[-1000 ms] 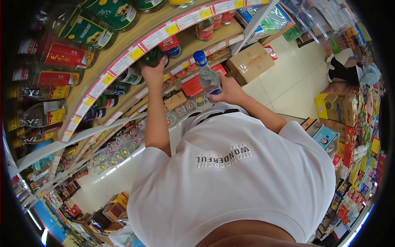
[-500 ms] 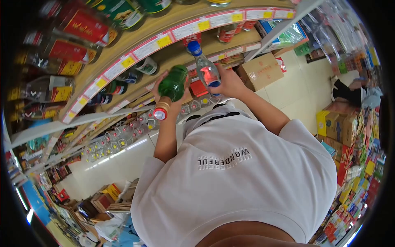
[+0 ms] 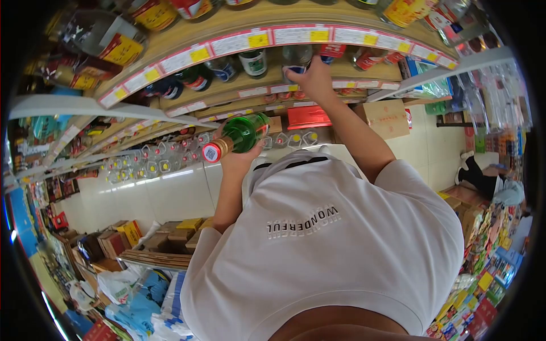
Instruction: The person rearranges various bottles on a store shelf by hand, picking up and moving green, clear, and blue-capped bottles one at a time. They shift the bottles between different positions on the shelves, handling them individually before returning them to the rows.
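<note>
A green bottle (image 3: 248,131) with a red-and-gold neck and a round cap is held tilted in my left hand (image 3: 242,158), its cap toward the lower left. My right hand (image 3: 310,78) reaches onto the shelf below the price-tag strip. Its fingers wrap round the lower part of a clear bottle (image 3: 297,55), whose top is hidden under the upper shelf. Just left of it stands a dark bottle with a white label (image 3: 253,62). A red tag or box (image 3: 332,50) is right beside my right hand.
More bottles line the upper shelf (image 3: 273,17). Below are a red box (image 3: 309,116), a cardboard box (image 3: 385,118) and large clear jugs (image 3: 151,162) on the floor. Cartons and plastic bags (image 3: 133,292) lie at the lower left. Part of another person (image 3: 483,177) shows at the right.
My right hand has moved up and onto the shelf with the clear bottle. The green bottle in my left hand is tilted more sideways. The camera view has shifted.
</note>
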Available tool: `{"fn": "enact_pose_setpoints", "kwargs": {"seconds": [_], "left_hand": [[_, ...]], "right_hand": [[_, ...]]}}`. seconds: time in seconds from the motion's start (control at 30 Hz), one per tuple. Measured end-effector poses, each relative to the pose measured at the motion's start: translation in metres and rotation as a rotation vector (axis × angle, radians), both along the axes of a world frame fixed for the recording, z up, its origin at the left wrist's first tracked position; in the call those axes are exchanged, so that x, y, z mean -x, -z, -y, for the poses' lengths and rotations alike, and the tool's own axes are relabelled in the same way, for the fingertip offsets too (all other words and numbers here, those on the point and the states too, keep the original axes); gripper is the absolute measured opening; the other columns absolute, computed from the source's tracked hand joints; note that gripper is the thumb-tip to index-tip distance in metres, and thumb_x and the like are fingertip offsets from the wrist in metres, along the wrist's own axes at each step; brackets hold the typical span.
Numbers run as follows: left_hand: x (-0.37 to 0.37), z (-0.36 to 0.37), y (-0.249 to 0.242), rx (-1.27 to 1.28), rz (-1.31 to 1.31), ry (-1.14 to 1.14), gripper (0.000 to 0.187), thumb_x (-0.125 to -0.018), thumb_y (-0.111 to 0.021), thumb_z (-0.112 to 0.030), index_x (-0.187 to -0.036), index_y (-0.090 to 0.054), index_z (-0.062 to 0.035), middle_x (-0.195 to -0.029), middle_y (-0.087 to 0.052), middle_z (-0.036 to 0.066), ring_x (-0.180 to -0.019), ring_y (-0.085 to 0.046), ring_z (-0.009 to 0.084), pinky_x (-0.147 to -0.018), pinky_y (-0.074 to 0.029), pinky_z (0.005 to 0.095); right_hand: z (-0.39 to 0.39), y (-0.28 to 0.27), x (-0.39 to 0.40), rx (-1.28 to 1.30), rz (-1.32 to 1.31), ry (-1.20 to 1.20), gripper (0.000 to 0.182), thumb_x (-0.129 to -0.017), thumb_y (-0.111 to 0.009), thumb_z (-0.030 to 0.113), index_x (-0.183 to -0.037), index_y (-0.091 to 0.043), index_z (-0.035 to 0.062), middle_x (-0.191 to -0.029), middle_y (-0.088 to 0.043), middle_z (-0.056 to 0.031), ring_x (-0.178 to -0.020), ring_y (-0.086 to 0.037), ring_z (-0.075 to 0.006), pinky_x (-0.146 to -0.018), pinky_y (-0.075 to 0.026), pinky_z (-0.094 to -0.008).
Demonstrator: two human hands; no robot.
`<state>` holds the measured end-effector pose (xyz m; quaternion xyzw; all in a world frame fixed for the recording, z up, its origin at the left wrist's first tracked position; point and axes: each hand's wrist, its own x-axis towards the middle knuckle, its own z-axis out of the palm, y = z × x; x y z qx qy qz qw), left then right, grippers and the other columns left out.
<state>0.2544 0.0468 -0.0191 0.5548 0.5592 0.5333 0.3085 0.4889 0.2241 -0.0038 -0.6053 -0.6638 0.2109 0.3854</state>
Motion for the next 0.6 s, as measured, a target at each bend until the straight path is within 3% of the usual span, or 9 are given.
{"fn": "enact_pose_setpoints", "kwargs": {"seconds": [0.07,0.13,0.23,0.4,0.5,0.6], "left_hand": [[0.013,0.008,0.004,0.056,-0.038,-0.009,0.084,-0.063,-0.094,-0.019,-0.132,-0.051,0.0015,-0.123,-0.063,0.015,-0.111,-0.063,0.0260,-0.100,-0.050,0.0411],[0.019,0.013,0.006,0.078,-0.107,-0.052,0.080,-0.064,-0.093,-0.017,-0.130,-0.052,0.0013,-0.118,-0.065,0.014,-0.107,-0.065,0.0254,-0.097,-0.052,0.0403],[0.024,0.015,-0.007,0.081,0.037,-0.035,0.077,-0.065,-0.092,-0.014,-0.130,-0.052,0.0008,-0.113,-0.066,0.013,-0.104,-0.066,0.0246,-0.094,-0.053,0.0395],[0.036,0.013,-0.004,0.133,0.065,-0.015,0.079,-0.065,-0.093,-0.014,-0.130,-0.051,0.0015,-0.116,-0.067,0.013,-0.104,-0.067,0.0236,-0.092,-0.055,0.0380],[0.038,0.010,-0.001,0.149,0.031,-0.025,0.078,-0.066,-0.093,-0.014,-0.129,-0.052,0.0018,-0.115,-0.067,0.013,-0.104,-0.068,0.0231,-0.092,-0.055,0.0375],[0.034,0.007,-0.016,0.156,0.043,-0.029,0.071,-0.067,-0.092,-0.011,-0.126,-0.054,0.0024,-0.115,-0.067,0.013,-0.103,-0.068,0.0225,-0.092,-0.055,0.0371]], "right_hand": [[-0.010,0.004,0.007,0.157,-0.040,-0.046,0.074,-0.074,-0.086,0.042,-0.124,-0.054,-0.0038,-0.092,-0.073,-0.0212,-0.084,-0.071,-0.0391,-0.076,-0.057,-0.0444],[-0.029,0.017,0.013,0.135,0.084,-0.051,0.080,-0.072,-0.087,0.040,-0.129,-0.052,-0.0038,-0.099,-0.072,-0.0228,-0.087,-0.070,-0.0420,-0.079,-0.057,-0.0447],[-0.033,0.023,0.025,-0.220,-0.006,0.034,0.076,-0.075,-0.085,0.041,-0.126,-0.052,-0.0037,-0.104,-0.072,-0.0245,-0.091,-0.072,-0.0394,-0.077,-0.056,-0.0432],[-0.042,0.031,0.028,-0.201,-0.058,0.045,0.084,-0.073,-0.086,0.041,-0.132,-0.044,-0.0032,-0.108,-0.071,-0.0254,-0.097,-0.070,-0.0424,-0.083,-0.056,-0.0438],[-0.044,0.036,0.028,-0.173,-0.114,0.048,0.080,-0.069,-0.088,0.032,-0.128,-0.049,-0.0047,-0.112,-0.066,-0.0251,-0.101,-0.066,-0.0419,-0.087,-0.054,-0.0449],[-0.046,0.040,0.031,-0.117,-0.123,0.074,0.082,-0.069,-0.088,0.034,-0.129,-0.048,-0.0052,-0.112,-0.066,-0.0255,-0.102,-0.066,-0.0423,-0.088,-0.054,-0.0455]]}}
